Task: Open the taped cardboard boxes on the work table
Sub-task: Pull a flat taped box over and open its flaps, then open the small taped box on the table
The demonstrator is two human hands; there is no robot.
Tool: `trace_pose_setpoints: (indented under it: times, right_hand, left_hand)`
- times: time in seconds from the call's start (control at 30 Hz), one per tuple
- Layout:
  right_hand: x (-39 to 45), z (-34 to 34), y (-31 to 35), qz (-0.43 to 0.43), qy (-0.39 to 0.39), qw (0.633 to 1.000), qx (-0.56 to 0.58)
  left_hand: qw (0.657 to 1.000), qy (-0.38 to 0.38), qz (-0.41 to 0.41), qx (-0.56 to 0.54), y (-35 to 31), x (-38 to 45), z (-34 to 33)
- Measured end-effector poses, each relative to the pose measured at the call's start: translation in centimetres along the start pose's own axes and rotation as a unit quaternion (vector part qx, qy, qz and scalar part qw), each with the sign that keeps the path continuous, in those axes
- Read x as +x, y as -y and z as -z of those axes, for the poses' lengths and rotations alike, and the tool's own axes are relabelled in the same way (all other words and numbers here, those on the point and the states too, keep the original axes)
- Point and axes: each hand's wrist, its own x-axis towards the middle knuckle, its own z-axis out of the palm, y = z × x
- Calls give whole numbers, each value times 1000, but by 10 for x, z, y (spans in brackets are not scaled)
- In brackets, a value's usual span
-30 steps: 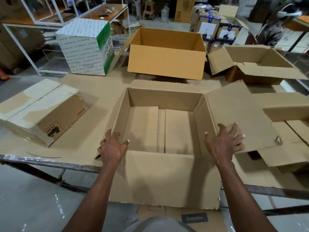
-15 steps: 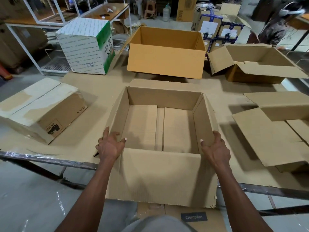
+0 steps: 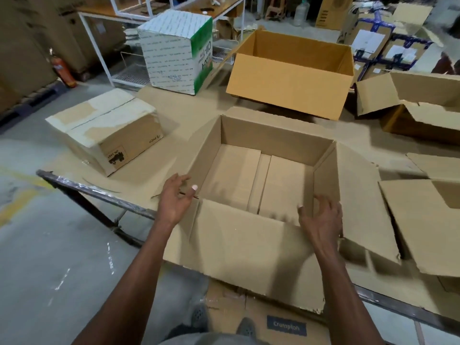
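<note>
Right at the open box, both near corners are flanked by loose, spread fingers, nothing gripped; left of it, one taped box is left unopened.

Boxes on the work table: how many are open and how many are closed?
Open: 4: plain box, yellow box, two at the right
Closed: 2: brown box, white and green box
Total: 6
</note>
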Motion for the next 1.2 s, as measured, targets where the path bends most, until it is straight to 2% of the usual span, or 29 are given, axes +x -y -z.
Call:
trace_pose_setpoints:
  times: [0.13, 0.23, 0.43, 0.53, 0.7, 0.87, 1.0, 1.2]
  right_hand:
    - [-26, -17, 43, 65, 13, 992, 110]
    - [-48, -37, 77, 85, 45, 979, 179]
    - [-97, -92, 153, 104, 116, 955, 252]
    - [-121, -131, 199, 113, 136, 947, 269]
    - [-159, -206, 276, 145, 166, 930, 294]
    - [-184, -272, 340, 115, 212, 917, 316]
    - [-181, -301, 373, 95, 261, 912, 303]
    - [-128, -348, 425, 47, 244, 921, 299]
  left_hand:
    - [994, -85, 7, -66, 11, -34, 22]
    - [984, -122, 46, -121, 19, -49, 44]
    - [971, -135, 86, -179, 53, -58, 96]
    - [974, -120, 89, -171, 81, -52, 135]
    - [969, -143, 100, -173, 133, -32, 214]
    - [957, -175, 132, -187, 177, 1, 278]
    - [957, -151, 131, -210, 194, 38, 302]
    - [965, -139, 105, -195, 208, 125, 325]
